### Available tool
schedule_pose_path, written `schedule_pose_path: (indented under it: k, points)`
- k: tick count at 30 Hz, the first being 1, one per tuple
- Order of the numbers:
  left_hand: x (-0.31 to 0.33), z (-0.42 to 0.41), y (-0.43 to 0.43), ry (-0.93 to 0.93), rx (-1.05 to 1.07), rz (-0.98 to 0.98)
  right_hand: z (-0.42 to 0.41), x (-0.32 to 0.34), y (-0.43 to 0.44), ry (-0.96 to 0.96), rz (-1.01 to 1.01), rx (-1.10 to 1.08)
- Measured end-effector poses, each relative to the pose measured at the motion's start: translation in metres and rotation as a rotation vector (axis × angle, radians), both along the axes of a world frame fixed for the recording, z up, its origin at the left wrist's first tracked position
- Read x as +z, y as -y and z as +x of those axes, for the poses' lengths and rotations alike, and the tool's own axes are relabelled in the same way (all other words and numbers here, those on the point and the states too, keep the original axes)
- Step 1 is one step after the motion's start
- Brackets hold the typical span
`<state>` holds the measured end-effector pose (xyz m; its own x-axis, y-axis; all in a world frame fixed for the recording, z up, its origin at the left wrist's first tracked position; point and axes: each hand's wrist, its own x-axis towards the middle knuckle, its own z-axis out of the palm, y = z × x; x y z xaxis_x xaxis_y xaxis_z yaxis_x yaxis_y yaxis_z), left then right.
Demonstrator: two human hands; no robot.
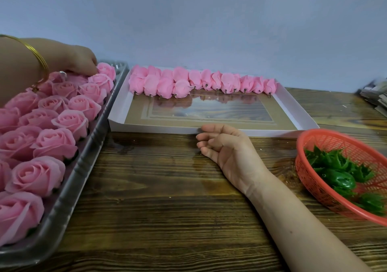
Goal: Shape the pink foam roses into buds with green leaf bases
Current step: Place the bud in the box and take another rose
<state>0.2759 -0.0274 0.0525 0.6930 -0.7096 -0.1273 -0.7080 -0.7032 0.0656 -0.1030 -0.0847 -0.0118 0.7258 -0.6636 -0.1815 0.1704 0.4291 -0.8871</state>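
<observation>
reaching over the tray of pink roses, my left hand sets fingers on a far rose; pinching or not, i cannot tell. right hand rests on bench, fingers relaxed.

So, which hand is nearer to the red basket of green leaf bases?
Right. The right hand rests on the table left of the basket, apart from it; the left hand is far off at the rose tray.

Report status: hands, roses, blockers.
Left hand on far pink foam roses in grey plastic tray, grip unclear. Right hand open on wooden table. Pink buds line white cardboard box. Green leaf bases, red mesh basket: unobstructed.
</observation>
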Motion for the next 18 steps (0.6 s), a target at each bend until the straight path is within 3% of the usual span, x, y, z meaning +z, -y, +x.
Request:
schedule_pose_path:
  k: [12, 18]
  points:
    - [0.0101, 0.0035, -0.0046, -0.117, 0.034, -0.078, -0.0002, 0.0018, -0.0008, 0.01, 0.021, 0.001]
    - [0.0069, 0.0023, -0.0051, -0.06, 0.007, -0.077, 0.0002, 0.0015, -0.0003, 0.001, 0.014, 0.001]
